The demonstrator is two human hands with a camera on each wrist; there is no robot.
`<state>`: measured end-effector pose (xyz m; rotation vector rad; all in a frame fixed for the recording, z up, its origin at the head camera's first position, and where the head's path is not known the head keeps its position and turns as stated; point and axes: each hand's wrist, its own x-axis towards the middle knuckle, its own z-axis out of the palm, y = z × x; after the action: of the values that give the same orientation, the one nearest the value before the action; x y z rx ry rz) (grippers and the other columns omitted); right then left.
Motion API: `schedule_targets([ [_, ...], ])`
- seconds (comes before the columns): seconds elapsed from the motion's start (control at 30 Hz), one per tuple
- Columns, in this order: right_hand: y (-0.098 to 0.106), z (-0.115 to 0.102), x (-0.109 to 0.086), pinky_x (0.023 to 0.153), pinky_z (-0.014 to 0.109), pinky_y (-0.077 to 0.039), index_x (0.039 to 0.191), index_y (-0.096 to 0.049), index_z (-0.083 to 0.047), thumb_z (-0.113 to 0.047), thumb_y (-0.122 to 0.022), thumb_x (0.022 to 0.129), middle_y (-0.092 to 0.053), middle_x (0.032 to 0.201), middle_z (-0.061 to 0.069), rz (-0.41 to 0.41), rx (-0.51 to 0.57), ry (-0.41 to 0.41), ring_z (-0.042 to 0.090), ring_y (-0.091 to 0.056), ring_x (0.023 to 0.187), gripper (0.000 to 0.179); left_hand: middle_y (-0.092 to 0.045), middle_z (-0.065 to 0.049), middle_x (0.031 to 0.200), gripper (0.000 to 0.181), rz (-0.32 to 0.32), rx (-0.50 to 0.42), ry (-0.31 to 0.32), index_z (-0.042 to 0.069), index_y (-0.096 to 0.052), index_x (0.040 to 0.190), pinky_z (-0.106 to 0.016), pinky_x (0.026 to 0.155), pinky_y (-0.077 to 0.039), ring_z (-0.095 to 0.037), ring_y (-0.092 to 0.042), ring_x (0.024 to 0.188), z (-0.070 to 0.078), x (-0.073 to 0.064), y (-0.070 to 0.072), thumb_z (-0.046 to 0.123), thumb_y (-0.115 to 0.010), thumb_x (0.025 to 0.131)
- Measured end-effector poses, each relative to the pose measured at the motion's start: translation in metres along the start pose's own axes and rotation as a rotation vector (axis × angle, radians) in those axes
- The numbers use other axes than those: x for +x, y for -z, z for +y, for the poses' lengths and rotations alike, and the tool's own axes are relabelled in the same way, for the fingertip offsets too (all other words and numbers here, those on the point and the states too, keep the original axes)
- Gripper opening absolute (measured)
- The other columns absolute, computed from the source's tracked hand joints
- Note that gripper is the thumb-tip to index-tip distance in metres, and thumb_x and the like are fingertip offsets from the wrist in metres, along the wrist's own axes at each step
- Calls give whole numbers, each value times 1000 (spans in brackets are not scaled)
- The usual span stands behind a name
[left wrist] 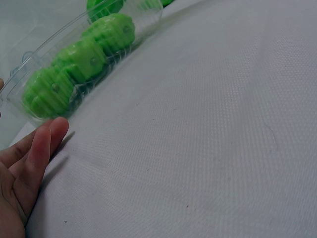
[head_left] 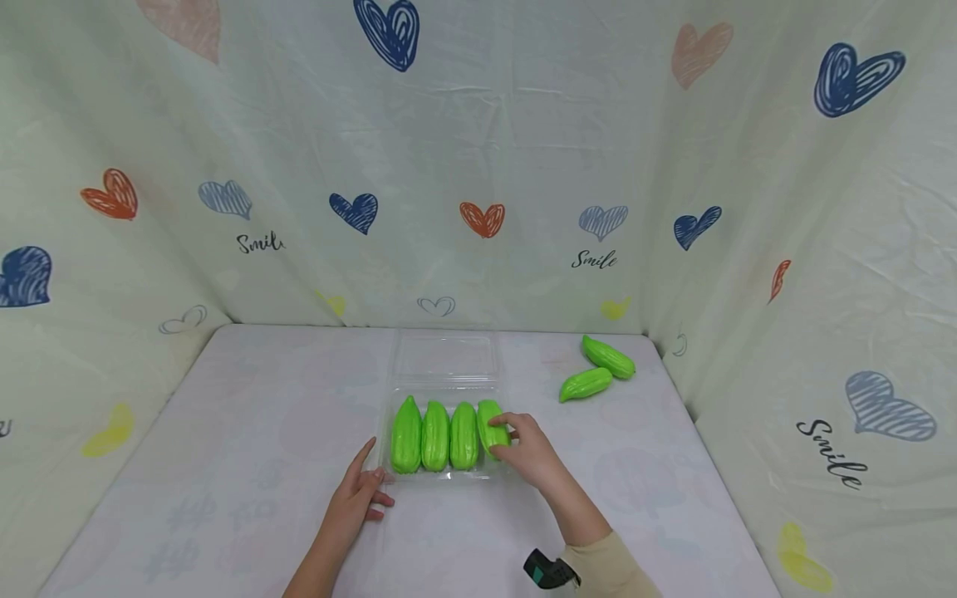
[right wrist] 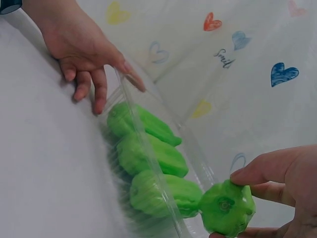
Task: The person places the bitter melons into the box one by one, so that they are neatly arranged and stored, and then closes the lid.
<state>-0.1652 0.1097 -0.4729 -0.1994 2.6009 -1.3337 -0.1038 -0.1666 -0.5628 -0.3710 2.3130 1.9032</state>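
Note:
A clear plastic box [head_left: 443, 477] with its lid [head_left: 445, 357] folded back lies on the table. Three green ribbed gourds [head_left: 435, 436] stand side by side in it. My right hand [head_left: 532, 453] pinches another green gourd [right wrist: 228, 207] between thumb and fingers at the box's right end. The right wrist view shows that gourd's blunt end toward the camera, higher than the row. At the near left corner of the box is my left hand [head_left: 355, 498], index finger extended along its side and the other fingers loosely bent. Its fingertips [left wrist: 60, 126] are right at the box wall.
Two more green gourds [head_left: 598, 370] lie at the back right of the white-covered table [head_left: 247, 432]. A cloth backdrop [head_left: 426, 149] printed with hearts hangs behind and along both sides. A dark device [head_left: 549, 570] is worn at my right wrist.

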Motion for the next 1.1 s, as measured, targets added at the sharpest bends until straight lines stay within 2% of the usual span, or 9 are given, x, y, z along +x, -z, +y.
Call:
schedule_targets([
  [0.2,1,-1,5,74,43,-52,116,-65,-4,-7,-72,82,-50,123,22,-13,-19,12,38,-53,107,35,-63,-13,105,60,0,4,5,22,-24,155,-32,60,-56,-22,-67,77,-1,1,1,33,-51,103],
  [0.57,-1,2,14,74,43,-51,116,-66,-7,-9,-73,81,-50,120,18,-46,-50,-13,34,-52,105,36,-63,-12,105,61,0,1,17,23,-23,156,-32,60,-56,-22,-67,77,0,1,1,34,-51,102],
  [1.1,0,2,17,71,39,-50,115,-66,-5,-9,-74,82,-52,116,17,-55,-61,-8,32,-53,101,34,-63,-12,104,60,6,7,10,22,-24,155,-32,59,-56,-23,-67,76,0,0,0,32,-51,103],
])
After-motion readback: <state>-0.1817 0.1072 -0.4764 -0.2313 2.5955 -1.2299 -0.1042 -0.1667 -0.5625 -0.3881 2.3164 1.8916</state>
